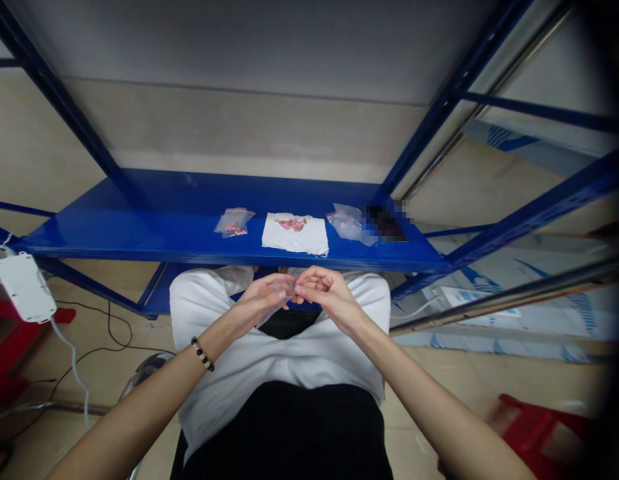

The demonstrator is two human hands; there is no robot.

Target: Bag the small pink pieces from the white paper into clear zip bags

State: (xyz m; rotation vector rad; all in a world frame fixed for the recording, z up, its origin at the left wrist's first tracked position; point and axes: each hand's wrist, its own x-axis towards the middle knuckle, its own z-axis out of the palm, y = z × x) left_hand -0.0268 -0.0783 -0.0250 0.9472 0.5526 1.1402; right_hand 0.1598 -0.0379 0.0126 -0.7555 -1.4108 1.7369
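Above my lap, my left hand [263,298] is closed on a small clear plastic bag [274,309], which hangs down from the fingers. My right hand [323,291] meets it at the bag's upper edge, thumb and fingers pinched there. Whether anything is inside the bag, I cannot tell. Just beyond my hands, a white cloth or paper sheet [289,243] lies on the blue shelf [179,233], with small pink and brownish pieces [292,225] heaped on it. To its left is a clear zip bag [234,222] holding pink pieces.
Right of the sheet lie clear plastic bags [349,222], beside a dark flat object [386,223] partly blurred out. Blue uprights frame the shelf. A white power strip [24,287] hangs at left, with cables across the floor. Red stools [534,427] stand at both sides.
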